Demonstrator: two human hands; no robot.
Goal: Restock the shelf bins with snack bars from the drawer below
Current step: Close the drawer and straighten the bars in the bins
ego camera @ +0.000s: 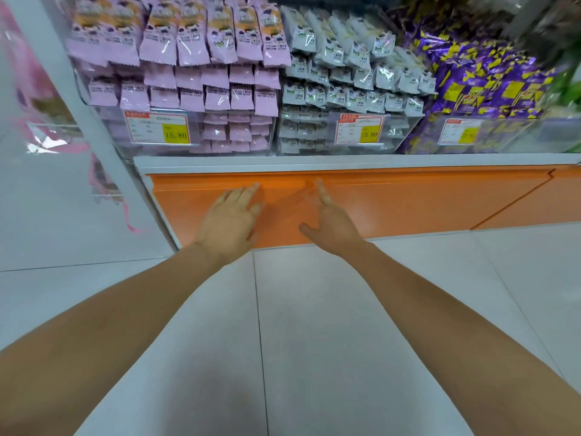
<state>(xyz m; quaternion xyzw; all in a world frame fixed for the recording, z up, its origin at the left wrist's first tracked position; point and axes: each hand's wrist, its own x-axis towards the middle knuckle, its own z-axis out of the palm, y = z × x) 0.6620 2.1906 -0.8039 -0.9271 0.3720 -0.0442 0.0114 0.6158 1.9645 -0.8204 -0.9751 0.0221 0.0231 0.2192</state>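
An orange drawer front point(393, 202) runs under the grey shelf ledge and looks closed. My left hand point(231, 220) lies flat on it with straight fingers, fingertips near the top groove. My right hand point(330, 218) reaches to the same drawer front, fingers extended toward the groove, thumb spread out. Above stand clear bins: pink snack packs point(188, 73) at left, white packs point(345, 77) in the middle, purple-and-yellow packs point(481, 86) at right. Neither hand holds anything.
A second orange drawer front point(534, 202) adjoins at the right. Yellow price tags point(157, 129) hang on the bin fronts. A grey upright panel point(94, 136) borders the shelf on the left, with pink goods behind it. Grey tiled floor point(298, 341) lies below.
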